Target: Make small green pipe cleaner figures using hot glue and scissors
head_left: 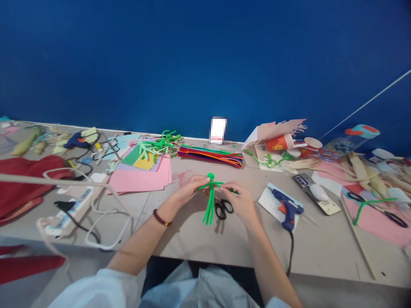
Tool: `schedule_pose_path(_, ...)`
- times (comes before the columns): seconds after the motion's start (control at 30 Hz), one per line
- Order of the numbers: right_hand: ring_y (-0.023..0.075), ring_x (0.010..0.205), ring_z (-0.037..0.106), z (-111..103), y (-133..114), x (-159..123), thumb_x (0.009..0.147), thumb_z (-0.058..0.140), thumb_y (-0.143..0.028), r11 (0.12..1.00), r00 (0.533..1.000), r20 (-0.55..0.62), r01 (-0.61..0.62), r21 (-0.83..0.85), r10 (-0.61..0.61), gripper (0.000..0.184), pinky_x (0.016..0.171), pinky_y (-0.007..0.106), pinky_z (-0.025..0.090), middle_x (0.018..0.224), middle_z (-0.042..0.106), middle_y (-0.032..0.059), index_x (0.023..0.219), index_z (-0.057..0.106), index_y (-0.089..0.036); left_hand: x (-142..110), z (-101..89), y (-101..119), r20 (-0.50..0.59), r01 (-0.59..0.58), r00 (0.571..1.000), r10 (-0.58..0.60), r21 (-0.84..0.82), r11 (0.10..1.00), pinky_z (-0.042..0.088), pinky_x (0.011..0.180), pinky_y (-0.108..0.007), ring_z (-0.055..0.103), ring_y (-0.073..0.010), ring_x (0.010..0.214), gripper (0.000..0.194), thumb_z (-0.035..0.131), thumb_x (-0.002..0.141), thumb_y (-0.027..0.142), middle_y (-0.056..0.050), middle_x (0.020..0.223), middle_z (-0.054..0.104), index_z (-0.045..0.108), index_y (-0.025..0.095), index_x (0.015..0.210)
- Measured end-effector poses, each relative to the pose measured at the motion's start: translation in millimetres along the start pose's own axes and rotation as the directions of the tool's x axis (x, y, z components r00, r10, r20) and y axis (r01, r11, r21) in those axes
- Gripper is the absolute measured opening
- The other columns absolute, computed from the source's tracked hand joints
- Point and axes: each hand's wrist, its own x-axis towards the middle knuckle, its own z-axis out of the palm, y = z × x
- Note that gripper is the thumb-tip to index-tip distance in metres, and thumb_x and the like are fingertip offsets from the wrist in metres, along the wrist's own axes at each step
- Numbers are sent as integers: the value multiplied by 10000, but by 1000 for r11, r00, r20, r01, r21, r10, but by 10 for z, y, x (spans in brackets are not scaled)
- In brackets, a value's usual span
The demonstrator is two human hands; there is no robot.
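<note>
In front of me, my left hand (192, 189) and my right hand (239, 202) hold a green pipe cleaner figure (210, 201) between them, above the table. Its round loop stands at the top, several strands hang down, and one arm runs out to each side. My fingers pinch the side arms. Black-handled scissors (224, 209) lie on the table just below my right hand. A blue glue gun (285, 209) rests on a white card (271, 201) to the right of that hand. A beaded red bracelet (162, 217) circles my left wrist.
A bundle of multicoloured pipe cleaners (210, 156) and stacked coloured paper (141, 177) lie at the back. A power strip (72, 209) with white and black cables sits left, beside red cloth (25, 188). A phone (316, 193) and a wooden stick (358, 239) lie right.
</note>
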Motion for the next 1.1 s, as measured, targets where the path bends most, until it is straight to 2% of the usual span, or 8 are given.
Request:
schedule_pose_path(0.2, 202, 793, 601, 6, -14, 6, 767, 617, -289, 997, 998, 3, 63, -51, -63, 110, 755, 339, 448, 774, 682, 46, 733, 704, -230, 2, 79, 36, -92, -48, 994, 56, 91, 995, 408, 576, -213, 565, -101, 590, 265, 754, 617, 321, -25, 666, 649, 643, 115, 741)
schedule_pose_path(0.37, 199, 775, 610, 9, -11, 1, 789, 576, -291, 996, 1000, -11, 21, -87, -22, 141, 746, 333, 448, 786, 687, 46, 756, 696, -224, -16, 98, 29, -39, -79, 996, 85, 148, 986, 419, 597, -215, 575, -106, 604, 237, 738, 639, 313, -22, 655, 649, 624, 118, 710)
schedule_pose_path(0.5, 192, 743, 608, -15, 22, 8, 779, 599, -331, 986, 998, -59, -21, -163, 12, 144, 733, 322, 441, 795, 693, 35, 758, 704, -235, -33, 98, 37, 15, -61, 998, 59, 209, 976, 447, 647, -238, 594, -125, 632, 236, 705, 673, 334, -25, 662, 650, 623, 120, 731)
schedule_pose_path(0.67, 175, 671, 586, -38, 64, 32, 736, 656, -352, 988, 997, -70, -28, -155, 17, 141, 677, 304, 441, 711, 666, 25, 692, 708, -229, -61, 152, 42, 59, -79, 996, 60, 405, 911, 425, 615, -222, 554, -109, 597, 196, 660, 708, 308, -19, 628, 631, 628, 115, 693)
schedule_pose_path(0.77, 169, 665, 587, -24, 51, 36, 738, 657, -340, 997, 999, -37, -15, -70, 13, 139, 655, 294, 452, 700, 647, 30, 712, 715, -216, -56, 179, -3, 21, -95, 995, 97, 468, 878, 418, 597, -216, 537, -105, 589, 163, 644, 710, 276, -14, 626, 625, 631, 116, 683)
schedule_pose_path(0.87, 170, 676, 585, 12, 7, 24, 751, 649, -343, 999, 1000, -12, 27, -39, -27, 148, 656, 300, 453, 700, 639, 34, 724, 720, -216, -20, 183, -69, -21, -95, 993, 115, 435, 896, 416, 578, -215, 532, -106, 577, 168, 652, 691, 284, -3, 607, 612, 625, 119, 675)
schedule_pose_path(0.97, 179, 704, 576, 62, -42, -2, 772, 634, -333, 989, 995, 1, 101, -104, -101, 145, 688, 322, 438, 686, 637, 33, 728, 724, -227, 31, 173, -122, -98, -93, 986, 134, 340, 936, 406, 561, -213, 525, -104, 562, 211, 682, 650, 318, 5, 586, 595, 606, 121, 643)
schedule_pose_path(1.1, 188, 747, 573, 115, -78, -35, 805, 601, -301, 960, 984, 38, 177, -216, -173, 137, 732, 350, 408, 710, 657, 30, 808, 729, -251, 72, 159, -126, -275, -132, 943, 188, 212, 968, 382, 533, -204, 500, -89, 537, 225, 721, 601, 314, 20, 581, 587, 601, 132, 655)
